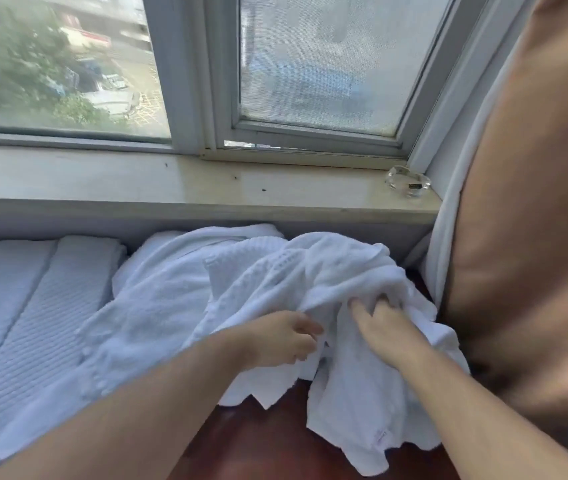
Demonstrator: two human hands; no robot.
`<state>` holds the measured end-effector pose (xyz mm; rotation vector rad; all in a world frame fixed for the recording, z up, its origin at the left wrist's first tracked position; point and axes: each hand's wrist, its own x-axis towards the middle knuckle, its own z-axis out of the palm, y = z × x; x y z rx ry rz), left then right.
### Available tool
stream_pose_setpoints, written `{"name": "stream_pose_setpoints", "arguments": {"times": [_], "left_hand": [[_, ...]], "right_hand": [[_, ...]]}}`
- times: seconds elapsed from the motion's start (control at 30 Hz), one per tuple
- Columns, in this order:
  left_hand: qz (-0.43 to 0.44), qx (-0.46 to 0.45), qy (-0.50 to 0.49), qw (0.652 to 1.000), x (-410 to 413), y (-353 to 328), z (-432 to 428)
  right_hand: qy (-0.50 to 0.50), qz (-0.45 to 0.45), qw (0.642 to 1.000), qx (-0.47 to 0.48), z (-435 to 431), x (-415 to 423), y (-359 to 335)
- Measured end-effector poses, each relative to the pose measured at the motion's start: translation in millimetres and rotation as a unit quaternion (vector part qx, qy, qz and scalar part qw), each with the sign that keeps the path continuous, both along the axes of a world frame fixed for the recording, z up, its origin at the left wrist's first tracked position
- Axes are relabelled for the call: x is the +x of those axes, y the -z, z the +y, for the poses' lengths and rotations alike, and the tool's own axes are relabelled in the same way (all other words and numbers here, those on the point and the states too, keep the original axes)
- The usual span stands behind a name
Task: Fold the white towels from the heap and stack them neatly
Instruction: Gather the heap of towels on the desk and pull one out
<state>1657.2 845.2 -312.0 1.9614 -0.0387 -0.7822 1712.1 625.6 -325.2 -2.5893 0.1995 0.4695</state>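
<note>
Nearest, a dark reddish wooden surface [262,441] shows between two bare forearms. The right hand [383,323] has its fingers curled deep into a fold of a white towel [355,407], gripping it; the towel's loose end hangs down over the wood. Just beside it, the left hand [282,341] lies against the same cloth with its fingers bent, but the fingertips are blurred and I cannot tell whether they pinch anything. Behind both hands the heap of white towels [241,271] lies crumpled below the window sill [189,188]. Left of the heap lie folded towels [33,289], side by side. A glass dish [409,183] sits at the sill's right end, near a tan curtain [535,220].
</note>
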Motion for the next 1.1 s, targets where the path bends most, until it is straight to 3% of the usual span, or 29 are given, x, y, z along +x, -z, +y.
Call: {"name": "stream_pose_setpoints", "arguments": {"times": [0.13,0.23,0.33,0.43,0.53,0.6,0.67,0.77,0.87,1.0,1.1], "left_hand": [[-0.118,-0.074,-0.165,0.976,-11,-19,72],[-0.201,-0.011,-0.354,0.913,-22,-15,146],[-0.151,0.119,-0.463,0.865,-46,20,218],[-0.057,0.266,-0.415,0.868,-73,61,269],[-0.006,0.234,-0.345,0.909,-92,86,285],[-0.026,0.227,-0.294,0.928,-102,98,286],[-0.048,0.254,-0.239,0.936,-110,109,287],[-0.115,0.326,-0.147,0.927,-113,126,281],[-0.190,0.365,-0.129,0.902,-107,136,265],[-0.193,0.278,-0.187,0.922,-89,133,247],[-0.231,0.252,-0.206,0.917,-59,121,223]], "right_hand": [[0.039,-0.243,0.969,-0.034,68,10,-30],[0.030,-0.327,0.944,-0.014,121,11,-40],[-0.057,-0.408,0.911,-0.017,176,6,-34],[-0.203,-0.438,0.876,-0.007,244,-6,-25],[-0.361,-0.251,0.898,-0.005,310,-20,-6],[-0.421,-0.109,0.894,-0.106,332,-19,17],[-0.437,-0.040,0.871,-0.222,338,-14,40],[-0.441,-0.055,0.838,-0.317,340,-11,64],[-0.434,-0.118,0.837,-0.311,341,-8,71],[-0.414,-0.196,0.843,-0.281,323,-1,58],[-0.372,-0.240,0.861,-0.249,294,11,37]]}}
